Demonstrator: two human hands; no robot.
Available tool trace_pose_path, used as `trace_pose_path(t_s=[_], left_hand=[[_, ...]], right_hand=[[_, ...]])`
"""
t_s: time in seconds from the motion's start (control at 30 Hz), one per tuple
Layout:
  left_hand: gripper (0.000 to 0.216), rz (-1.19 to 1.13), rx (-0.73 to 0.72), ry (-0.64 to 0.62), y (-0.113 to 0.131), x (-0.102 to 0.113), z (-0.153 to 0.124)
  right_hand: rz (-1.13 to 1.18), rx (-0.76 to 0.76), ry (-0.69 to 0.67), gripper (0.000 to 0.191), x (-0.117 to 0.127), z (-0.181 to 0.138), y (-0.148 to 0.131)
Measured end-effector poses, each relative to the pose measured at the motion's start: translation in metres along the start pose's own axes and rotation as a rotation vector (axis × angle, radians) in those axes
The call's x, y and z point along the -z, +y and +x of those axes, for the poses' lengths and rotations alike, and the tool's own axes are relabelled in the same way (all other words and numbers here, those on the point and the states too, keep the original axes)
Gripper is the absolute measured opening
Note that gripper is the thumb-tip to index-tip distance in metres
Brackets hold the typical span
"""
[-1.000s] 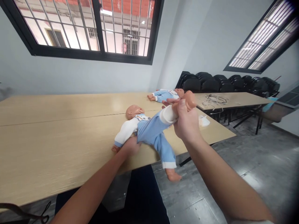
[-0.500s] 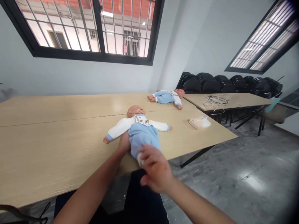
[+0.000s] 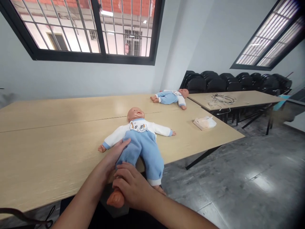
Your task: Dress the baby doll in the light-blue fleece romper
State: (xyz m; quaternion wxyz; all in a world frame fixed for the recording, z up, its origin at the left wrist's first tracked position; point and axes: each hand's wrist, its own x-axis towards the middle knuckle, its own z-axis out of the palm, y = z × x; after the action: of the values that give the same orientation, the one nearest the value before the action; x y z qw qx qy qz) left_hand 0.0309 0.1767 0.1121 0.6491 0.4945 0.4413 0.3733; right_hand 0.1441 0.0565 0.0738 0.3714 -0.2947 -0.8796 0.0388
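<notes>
A baby doll [image 3: 139,144] in a white top with an animal-face bib and light blue trousers lies on its back on the wooden table [image 3: 54,152], legs toward me. My left hand [image 3: 118,151] grips the doll at the hip on the left, thumb over the blue fabric, other fingers hidden beneath. Wrapped round the lower part of the same-side leg is my right hand [image 3: 134,184]; the doll's bare foot sticks out below it. The doll's other leg reaches past the table edge.
A second doll [image 3: 169,97], dressed alike, lies farther back. A tissue pack [image 3: 205,122] sits near the right edge. Coiled cables [image 3: 221,99] rest on another table, with stacked black chairs [image 3: 215,82] behind it. A barred window [image 3: 95,31] is in the wall ahead.
My right hand has come down and left and closed round the doll's leg. The doll's legs have parted and straightened, and its head has turned upward. My left thumb now shows on the trousers.
</notes>
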Motion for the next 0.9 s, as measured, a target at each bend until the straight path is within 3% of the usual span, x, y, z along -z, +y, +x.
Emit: trace_pose_path(t_s=[0.13,0.2,0.27,0.33,0.4,0.43,0.5,0.6,0.7,0.8,0.9], left_hand=[[0.053,0.052,0.051,-0.076,-0.02,0.025,-0.008],[0.048,0.102,0.072,-0.018,-0.023,0.034,0.0],[0.045,0.111,0.082,0.036,-0.024,0.043,0.01],[0.045,0.116,0.073,0.086,-0.024,0.051,0.021],[0.046,0.154,0.053,0.12,-0.022,0.06,0.032],[0.046,0.187,0.027,0.134,-0.022,0.064,0.038],[0.046,0.264,-0.053,0.159,-0.02,0.071,0.049],[0.05,0.356,-0.166,0.208,-0.017,0.076,0.055],[0.053,0.589,-0.274,0.301,-0.013,0.069,0.037],[0.057,0.94,-0.415,0.42,-0.012,0.041,-0.005],[0.052,1.076,-0.512,0.332,-0.024,-0.001,-0.054]], right_hand=[[-0.038,-0.022,-0.092,0.02,-0.005,0.01,-0.007],[-0.011,0.0,-0.165,0.035,0.01,0.015,-0.01],[0.037,-0.039,-0.148,0.05,0.034,0.017,-0.003],[0.047,-0.242,0.045,0.048,0.056,0.016,0.017],[0.057,-0.603,0.314,0.036,0.069,0.011,0.048],[0.112,-0.778,0.387,0.035,0.07,0.008,0.064],[0.343,-0.984,0.384,0.04,0.064,0.003,0.094],[0.603,-1.013,0.282,0.044,0.048,0.002,0.118],[0.656,-0.983,0.34,0.036,0.039,0.008,0.12],[0.775,-1.008,0.382,0.029,0.038,0.013,0.119],[0.88,-1.018,0.41,0.032,0.039,0.013,0.122]])
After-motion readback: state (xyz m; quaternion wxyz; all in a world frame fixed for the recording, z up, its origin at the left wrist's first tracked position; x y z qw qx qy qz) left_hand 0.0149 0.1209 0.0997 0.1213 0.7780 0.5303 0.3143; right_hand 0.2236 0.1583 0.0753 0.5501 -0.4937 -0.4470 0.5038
